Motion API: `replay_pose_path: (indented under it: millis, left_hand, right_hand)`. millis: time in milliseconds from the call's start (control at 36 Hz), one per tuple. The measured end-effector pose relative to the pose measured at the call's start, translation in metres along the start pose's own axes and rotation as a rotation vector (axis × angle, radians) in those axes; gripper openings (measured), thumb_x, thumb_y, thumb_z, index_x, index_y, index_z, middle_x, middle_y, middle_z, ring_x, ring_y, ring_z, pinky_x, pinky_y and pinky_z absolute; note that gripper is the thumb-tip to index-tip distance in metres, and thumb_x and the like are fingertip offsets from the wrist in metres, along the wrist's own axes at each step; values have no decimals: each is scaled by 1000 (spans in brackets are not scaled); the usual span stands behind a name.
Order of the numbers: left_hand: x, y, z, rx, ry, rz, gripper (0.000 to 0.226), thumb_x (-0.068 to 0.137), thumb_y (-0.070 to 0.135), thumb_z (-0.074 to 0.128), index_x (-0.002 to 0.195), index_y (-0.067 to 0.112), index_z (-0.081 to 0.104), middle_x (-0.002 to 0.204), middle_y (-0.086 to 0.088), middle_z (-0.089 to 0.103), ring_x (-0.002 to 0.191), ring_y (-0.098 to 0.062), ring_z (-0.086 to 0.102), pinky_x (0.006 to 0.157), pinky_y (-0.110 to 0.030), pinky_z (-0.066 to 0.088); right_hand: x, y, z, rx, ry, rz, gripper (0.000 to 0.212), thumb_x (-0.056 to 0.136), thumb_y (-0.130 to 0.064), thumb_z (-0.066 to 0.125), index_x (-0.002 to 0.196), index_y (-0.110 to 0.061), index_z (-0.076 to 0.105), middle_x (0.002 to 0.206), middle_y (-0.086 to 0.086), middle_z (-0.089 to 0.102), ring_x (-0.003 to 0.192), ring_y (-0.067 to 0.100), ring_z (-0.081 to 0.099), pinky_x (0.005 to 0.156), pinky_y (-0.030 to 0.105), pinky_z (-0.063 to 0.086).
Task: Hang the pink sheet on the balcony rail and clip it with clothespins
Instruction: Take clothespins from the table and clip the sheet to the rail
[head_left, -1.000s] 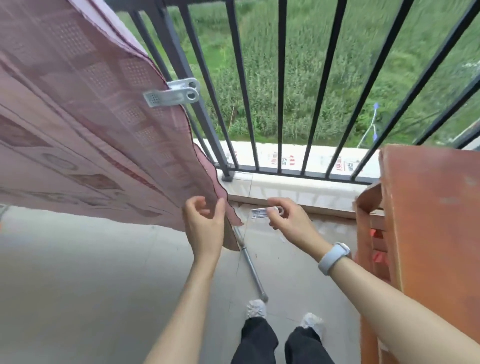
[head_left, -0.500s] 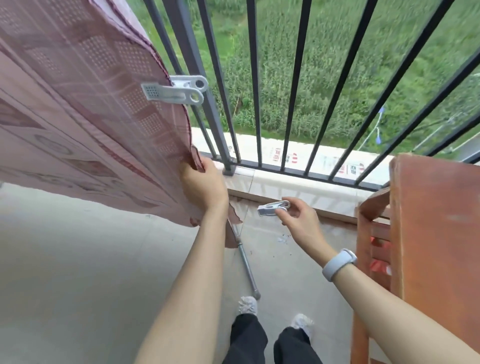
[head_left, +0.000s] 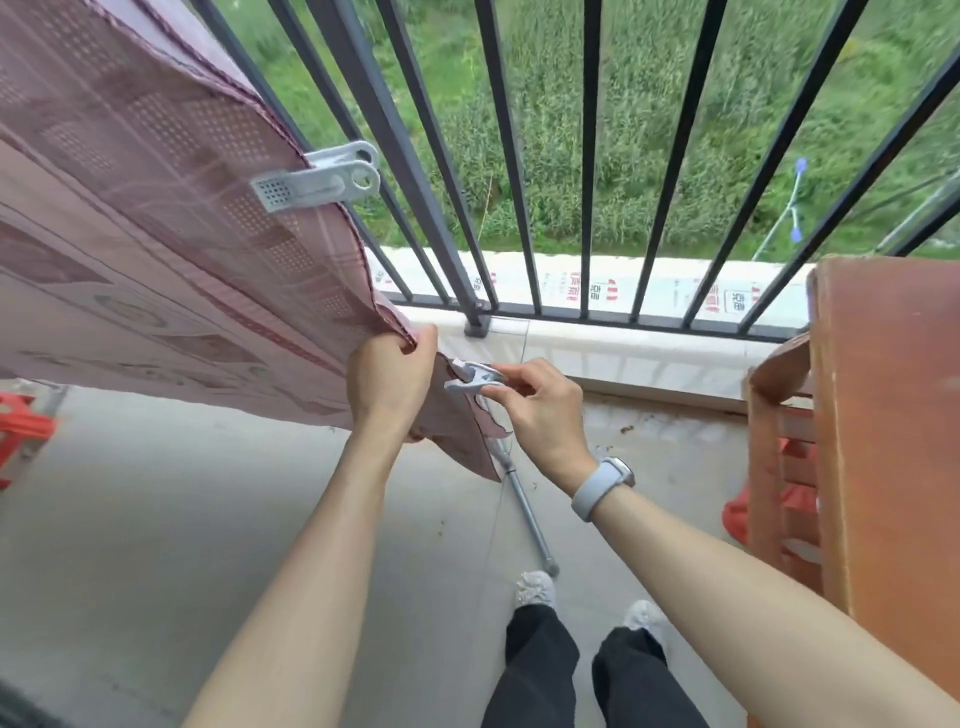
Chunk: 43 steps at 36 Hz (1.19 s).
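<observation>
The pink patterned sheet (head_left: 156, 218) hangs down over the dark balcony railing (head_left: 395, 130) on the left. A large grey clothespin (head_left: 317, 179) is clamped on the sheet's right edge, higher up. My left hand (head_left: 389, 379) grips the sheet's lower right edge, bunching the cloth. My right hand (head_left: 540, 410) pinches a second grey clothespin (head_left: 472, 376), whose jaws sit at the sheet's edge just right of my left hand.
A brown wooden piece of furniture (head_left: 883, 426) stands close on the right with something red (head_left: 748, 514) at its base. A metal pole (head_left: 530, 514) lies on the concrete floor near my feet. A red stool (head_left: 21, 421) stands at the far left.
My right hand has brought the clothespin left, from a gap away up to the sheet's edge. My left hand has kept its grip on the lower edge.
</observation>
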<state>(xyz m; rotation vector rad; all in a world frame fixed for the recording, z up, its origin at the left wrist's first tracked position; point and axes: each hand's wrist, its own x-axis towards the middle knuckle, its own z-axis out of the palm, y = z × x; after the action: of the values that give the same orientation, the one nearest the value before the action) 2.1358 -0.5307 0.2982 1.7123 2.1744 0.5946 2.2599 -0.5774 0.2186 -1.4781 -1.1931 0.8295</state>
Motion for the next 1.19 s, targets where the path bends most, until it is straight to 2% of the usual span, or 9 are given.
replay_pose_path:
  millis: [194, 333, 417, 528, 611, 722, 917, 1000, 1194]
  left_hand:
    - [3, 5, 4, -31, -23, 37, 42, 87, 33, 49, 66, 3, 69, 65, -12, 67, 71, -28, 59, 63, -29, 38]
    - [-2, -2, 2, -110, -75, 36, 38, 85, 40, 52, 70, 8, 65, 69, -5, 66, 71, -22, 56, 60, -28, 37]
    - [-20, -16, 10, -229, -57, 47, 18, 86, 35, 57, 84, 20, 67, 83, 6, 66, 78, -9, 56, 65, -21, 38]
    - [-60, -38, 43, -185, -15, 88, 16, 86, 25, 58, 99, 17, 64, 94, 3, 57, 88, -17, 56, 79, -26, 40]
    - [-99, -39, 81, -110, -175, 171, 28, 83, 34, 53, 100, 14, 63, 97, -3, 60, 92, -26, 57, 84, -38, 46]
    - [-154, -10, 128, 0, -426, 399, 43, 80, 40, 42, 106, 12, 61, 102, -7, 61, 98, -28, 56, 86, -39, 45]
    - [-261, 55, 190, 127, -932, 899, 41, 91, 30, 45, 128, 13, 46, 130, -8, 46, 119, -28, 41, 94, -40, 39]
    - [-301, 74, 207, 249, -1059, 1136, 48, 92, 28, 47, 137, 15, 36, 143, -10, 33, 130, -29, 30, 100, -43, 32]
    - [-355, 75, 239, 541, -1215, 1367, 71, 91, 32, 50, 146, 26, 6, 155, -10, -9, 141, -32, -11, 114, -47, 10]
  right_hand:
    - [19, -6, 31, 36, -1, 63, 20, 72, -14, 74, 90, -7, 71, 84, 8, 67, 81, 24, 60, 79, 41, 48]
    - [21, 10, 31, -21, -181, 97, 41, 80, -18, 68, 117, -6, 55, 113, 9, 59, 104, 21, 55, 95, 37, 42]
    - [8, 22, 13, -30, -252, 108, 62, 82, -23, 66, 135, -11, 37, 131, 5, 48, 120, 15, 43, 102, 28, 32]
    - [-24, 52, -27, -135, -146, 115, 47, 87, -17, 56, 132, -10, 43, 131, 5, 49, 121, 19, 43, 103, 39, 35]
    - [-61, 76, -63, -259, -33, 155, 34, 88, -8, 51, 122, -7, 51, 122, 8, 55, 117, 23, 47, 104, 35, 34]
    - [-121, 101, -124, -451, 92, 200, 28, 87, -2, 47, 114, -4, 57, 109, 10, 61, 107, 25, 52, 96, 21, 31]
    - [-244, 123, -241, -738, 289, 390, 38, 83, -19, 33, 107, -11, 61, 105, 6, 61, 104, 25, 52, 92, 31, 33]
    - [-294, 128, -278, -864, 362, 560, 40, 79, -23, 36, 111, -13, 59, 110, 7, 60, 109, 29, 52, 94, 45, 36]
    - [-375, 150, -312, -876, 233, 1017, 64, 75, -18, 47, 138, -24, 35, 149, 5, 26, 139, 28, 11, 110, 56, 4]
